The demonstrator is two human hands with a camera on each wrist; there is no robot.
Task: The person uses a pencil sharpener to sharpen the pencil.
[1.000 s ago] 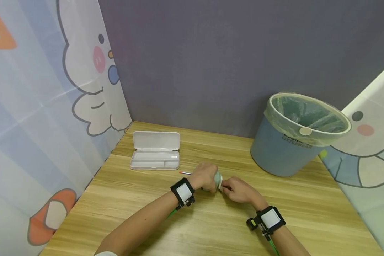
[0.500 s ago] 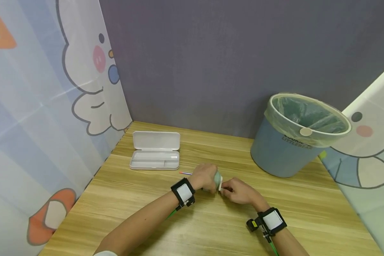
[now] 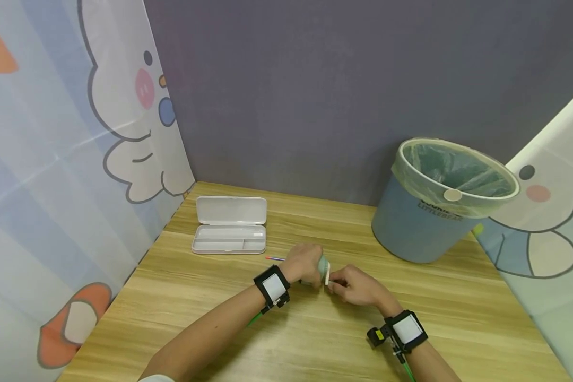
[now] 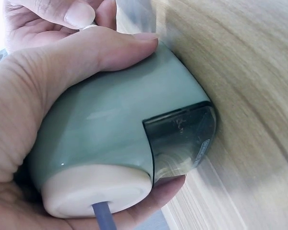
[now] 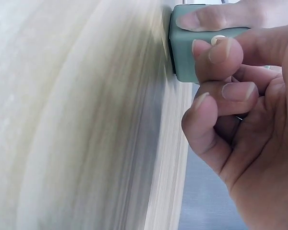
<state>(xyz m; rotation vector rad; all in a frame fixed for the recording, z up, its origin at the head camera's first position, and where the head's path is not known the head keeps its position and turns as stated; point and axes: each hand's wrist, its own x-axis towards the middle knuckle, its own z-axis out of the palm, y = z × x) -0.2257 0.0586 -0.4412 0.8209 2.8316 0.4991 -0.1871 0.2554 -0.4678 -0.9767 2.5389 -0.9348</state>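
My left hand point(image 3: 304, 263) grips a green pencil sharpener point(image 4: 101, 110) lying low over the table. The left wrist view shows the thumb over its top side and a finger underneath. A purple pencil point(image 4: 104, 216) sticks into its cream front face, and the pencil's reddish end points left in the head view. At the other end, my right hand point(image 3: 357, 285) pinches the small pale knob point(image 5: 218, 39) of the white crank handle point(image 3: 328, 274) between thumb and fingers. The sharpener's dark see-through shavings drawer point(image 4: 180, 139) holds some pale shavings.
A white pencil case point(image 3: 229, 239) stands with its lid up at the back left, its compartments visible. Toward the back right is a blue trash bin point(image 3: 410, 223) with a clear liner. A grey wall borders the wooden table point(image 3: 277, 339) behind.
The right fingers and the crank handle have shifted very slightly, with the pinch kept. My left hand stays on the sharpener, and the head view has drifted a little.
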